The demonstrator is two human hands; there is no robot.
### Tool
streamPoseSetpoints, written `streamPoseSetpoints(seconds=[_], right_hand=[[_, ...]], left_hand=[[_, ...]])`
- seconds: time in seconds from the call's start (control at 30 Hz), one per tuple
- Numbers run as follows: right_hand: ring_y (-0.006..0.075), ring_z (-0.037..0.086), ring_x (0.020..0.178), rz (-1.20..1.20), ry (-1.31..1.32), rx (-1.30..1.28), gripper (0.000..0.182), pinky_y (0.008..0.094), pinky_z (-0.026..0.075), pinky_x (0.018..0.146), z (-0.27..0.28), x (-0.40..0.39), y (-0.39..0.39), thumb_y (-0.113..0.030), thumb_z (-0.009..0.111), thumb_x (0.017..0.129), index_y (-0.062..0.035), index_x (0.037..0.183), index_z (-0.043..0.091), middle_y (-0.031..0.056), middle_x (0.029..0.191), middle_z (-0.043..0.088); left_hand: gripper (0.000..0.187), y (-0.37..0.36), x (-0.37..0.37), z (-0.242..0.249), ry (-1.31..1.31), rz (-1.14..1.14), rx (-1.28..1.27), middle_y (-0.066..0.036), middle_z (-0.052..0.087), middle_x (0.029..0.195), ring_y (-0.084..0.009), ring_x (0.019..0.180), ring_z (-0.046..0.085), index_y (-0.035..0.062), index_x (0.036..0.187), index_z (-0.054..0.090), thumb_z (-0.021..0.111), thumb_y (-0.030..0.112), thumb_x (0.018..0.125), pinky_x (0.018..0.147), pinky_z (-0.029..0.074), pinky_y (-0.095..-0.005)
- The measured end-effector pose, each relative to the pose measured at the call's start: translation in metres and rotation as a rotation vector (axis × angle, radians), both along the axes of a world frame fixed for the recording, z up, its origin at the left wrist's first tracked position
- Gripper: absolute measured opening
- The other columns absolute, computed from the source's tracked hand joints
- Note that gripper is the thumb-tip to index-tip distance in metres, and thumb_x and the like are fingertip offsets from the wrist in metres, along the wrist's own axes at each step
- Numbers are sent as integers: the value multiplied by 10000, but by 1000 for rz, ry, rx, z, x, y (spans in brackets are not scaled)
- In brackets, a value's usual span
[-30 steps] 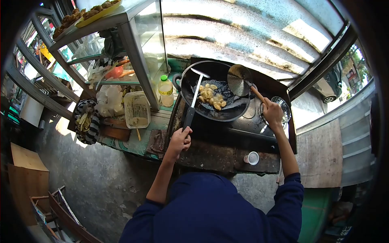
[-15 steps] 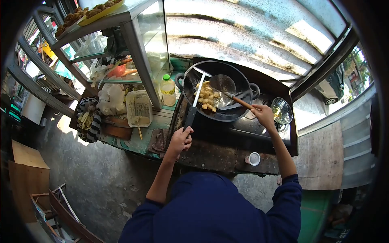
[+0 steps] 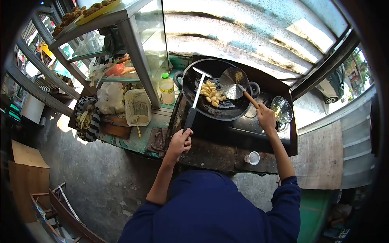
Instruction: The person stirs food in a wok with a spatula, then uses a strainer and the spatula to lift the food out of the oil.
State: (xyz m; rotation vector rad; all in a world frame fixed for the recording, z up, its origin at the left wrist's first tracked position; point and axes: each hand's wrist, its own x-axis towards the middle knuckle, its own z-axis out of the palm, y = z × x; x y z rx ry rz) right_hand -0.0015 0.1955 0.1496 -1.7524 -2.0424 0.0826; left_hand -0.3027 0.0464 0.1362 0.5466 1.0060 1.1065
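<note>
My left hand (image 3: pixel 180 143) is closed around the black handle of a spatula (image 3: pixel 196 97), whose metal head rests at the far left inside a dark wok (image 3: pixel 237 114). In my right hand (image 3: pixel 266 118) is the wooden handle of a skimmer (image 3: pixel 232 82), with its round perforated head over the right side of the wok. A few crumbs cling to that head. Pale golden fried pieces (image 3: pixel 211 93) lie in a heap in the middle of the wok, between the two tools. Their exact kind I cannot make out.
Right of the wok stands a glass bowl (image 3: pixel 281 109); a white cup (image 3: pixel 253 158) sits at the counter's front edge. To the left are a green-capped bottle (image 3: pixel 166 87), a plastic tub (image 3: pixel 137 109) and a glass display case (image 3: pixel 139 52). Corrugated sheeting (image 3: pixel 243 36) rises behind.
The skimmer's head has shifted right and is lifted away from the fried pieces, with my right hand slightly lower. The pieces sit more loosely in the middle. My left hand has barely moved.
</note>
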Motion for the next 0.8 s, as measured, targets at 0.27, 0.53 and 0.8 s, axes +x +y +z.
streamPoseSetpoints(seconds=[0.27, 0.53, 0.8], right_hand=[[308, 547, 625, 12, 11, 189, 265, 379, 432, 552, -6, 10, -1, -148, 528, 695, -106, 956, 530, 118, 719, 555], [311, 544, 662, -59, -42, -80, 296, 365, 431, 569, -31, 5, -2, -160, 542, 689, -88, 975, 522, 145, 812, 553], [183, 468, 813, 312, -137, 42, 127, 323, 341, 635, -57, -72, -85, -231, 557, 661, -112, 705, 560, 54, 832, 495]], left_hand=[[229, -1, 2, 1, 9, -15, -25, 49, 284, 485, -28, 343, 255, 61, 799, 413, 382, 284, 839, 321, 180, -172], [223, 1, 3, 1, -5, -26, -36, 49, 283, 486, -29, 340, 253, 65, 803, 419, 386, 283, 837, 319, 172, -175], [215, 0, 7, 1, -5, -13, -51, 53, 276, 482, -22, 327, 245, 82, 828, 424, 395, 296, 832, 310, 167, -166]])
